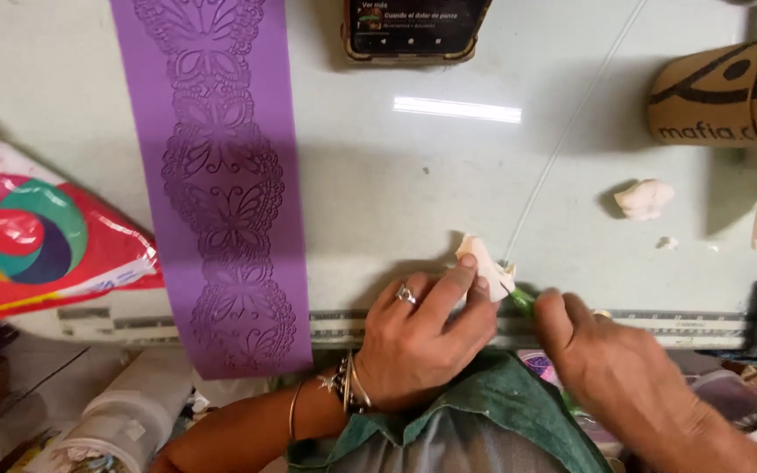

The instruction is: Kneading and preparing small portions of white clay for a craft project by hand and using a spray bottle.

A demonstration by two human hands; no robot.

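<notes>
Petal [487,265] of soft cream paste looks light, fragile; left hand [422,337] pinches it w/ fingertips, right hand [611,363] closed round green stem [523,301].

Open table [396,184] between mat [221,184] and tube [725,92]

Bright overhead light, glare streak on table [457,109]; soft shadows, slight blur.
</notes>
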